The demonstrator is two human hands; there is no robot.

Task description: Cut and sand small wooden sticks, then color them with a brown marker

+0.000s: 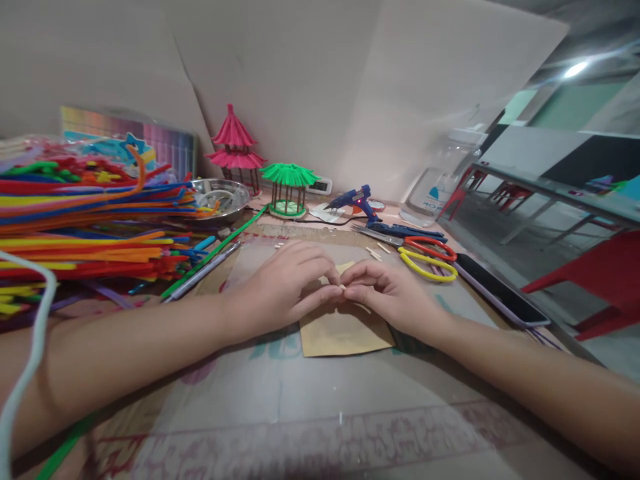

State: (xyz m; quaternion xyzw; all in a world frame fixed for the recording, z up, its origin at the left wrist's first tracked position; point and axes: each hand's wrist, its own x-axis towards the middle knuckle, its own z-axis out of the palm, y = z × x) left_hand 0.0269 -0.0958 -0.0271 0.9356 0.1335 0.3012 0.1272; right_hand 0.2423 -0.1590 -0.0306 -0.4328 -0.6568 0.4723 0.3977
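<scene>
Both hands pinched narrow: our left hand (307, 283) and right hand (383, 290) meet fingertip to fingertip on a small pale piece (343, 287). Too tiny and covered for us to tell its shape or whether it's shaped as wanted. It sits over a tan paper sheet (347, 337), just below both hands; we can't tell if it touches.

Progress, our read: this piece looks partway. It's in the fingers, joined to nothing we can see. More pale bits (373, 254) lie loose just beyond the right hand, so we count those as unused. Done, by the look of it: the green-roofed model (290, 190) and pink-roofed model (235, 150), both upright well beyond the left hand, roofs on posts.

Glue gun (357, 200) beyond the right hand, red light showing, in neither hand. Scissors (429, 257) near, beyond and right of the right hand, also not held. Pipe cleaners (95, 200) piled left of the left hand; we see none in the fingers.
</scene>
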